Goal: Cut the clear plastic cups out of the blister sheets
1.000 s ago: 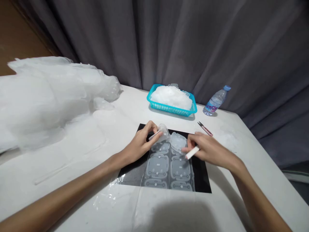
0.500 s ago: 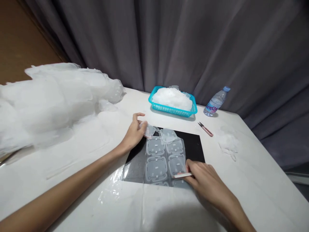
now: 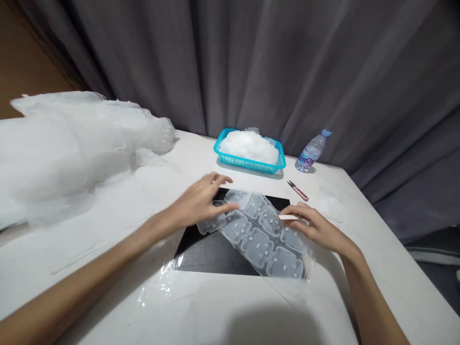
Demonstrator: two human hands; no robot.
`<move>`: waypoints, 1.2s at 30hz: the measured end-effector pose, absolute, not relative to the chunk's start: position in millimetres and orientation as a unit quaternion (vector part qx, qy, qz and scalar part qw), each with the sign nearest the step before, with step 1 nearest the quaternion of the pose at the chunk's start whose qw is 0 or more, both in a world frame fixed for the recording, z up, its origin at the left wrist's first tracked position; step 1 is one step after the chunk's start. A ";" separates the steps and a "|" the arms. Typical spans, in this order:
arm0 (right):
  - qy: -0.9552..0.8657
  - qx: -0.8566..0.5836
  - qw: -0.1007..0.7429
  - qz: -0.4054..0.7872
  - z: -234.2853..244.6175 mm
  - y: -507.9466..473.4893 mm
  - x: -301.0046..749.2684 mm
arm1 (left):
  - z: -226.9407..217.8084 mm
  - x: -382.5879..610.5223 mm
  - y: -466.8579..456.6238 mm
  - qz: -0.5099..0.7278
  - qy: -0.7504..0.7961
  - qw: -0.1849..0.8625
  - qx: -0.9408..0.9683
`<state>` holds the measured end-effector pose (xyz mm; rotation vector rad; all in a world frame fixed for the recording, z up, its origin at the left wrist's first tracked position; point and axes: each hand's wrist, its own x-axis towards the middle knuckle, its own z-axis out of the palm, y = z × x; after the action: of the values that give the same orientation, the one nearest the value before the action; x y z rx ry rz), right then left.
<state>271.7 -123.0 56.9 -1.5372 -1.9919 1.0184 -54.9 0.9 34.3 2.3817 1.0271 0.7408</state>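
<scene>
A translucent plastic sheet of rounded-square moulded pieces (image 3: 256, 245) lies slanted across a black board (image 3: 215, 256). My left hand (image 3: 201, 201) is over the sheet's upper left end, thumb and fingers apart, with nothing visible between them. One translucent piece (image 3: 212, 221) sticks out on the left below that hand. At the sheet's upper right edge, my right hand (image 3: 316, 223) is closed round a thin white stick-like tool (image 3: 289, 217). The tool points left over the sheet, and its exact kind does not show.
A blue basket (image 3: 251, 166) heaped with white translucent pieces stands at the back, with a water bottle (image 3: 312, 152) to its right. Thread snips (image 3: 298, 190) lie in front of the bottle. Large bags of white material (image 3: 72, 153) fill the left side. A small clear-white heap (image 3: 328, 207) sits at right.
The sheet has turned from upright to slanting, its near end swung right. My left hand has opened and moved over the sheet. My right hand has moved up and away, still holding the white tool.
</scene>
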 end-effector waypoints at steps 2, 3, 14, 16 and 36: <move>-0.734 -0.546 0.196 0.352 64.0 -127.9 267.5 | 21.4 -31.2 -12.3 0.245 0.340 0.213 0.883; -0.737 -0.541 0.192 0.356 69.1 -131.5 266.4 | 15.8 -23.2 -17.1 0.240 0.339 0.212 0.884; -0.730 -0.575 0.217 0.298 59.1 -81.2 284.0 | 44.0 -95.8 -14.3 0.169 0.486 0.556 0.653; -0.738 -0.604 0.256 0.155 42.6 -66.0 268.8 | 42.1 -112.4 -17.0 0.173 0.505 0.549 0.644; -0.907 -0.384 0.124 -0.118 8.5 -143.5 124.3 | 32.3 -56.5 7.7 0.049 0.326 0.195 0.924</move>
<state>124.3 -143.5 8.5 -1.1197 -2.6449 -0.3430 -56.5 7.7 32.3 2.5887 0.9143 0.1364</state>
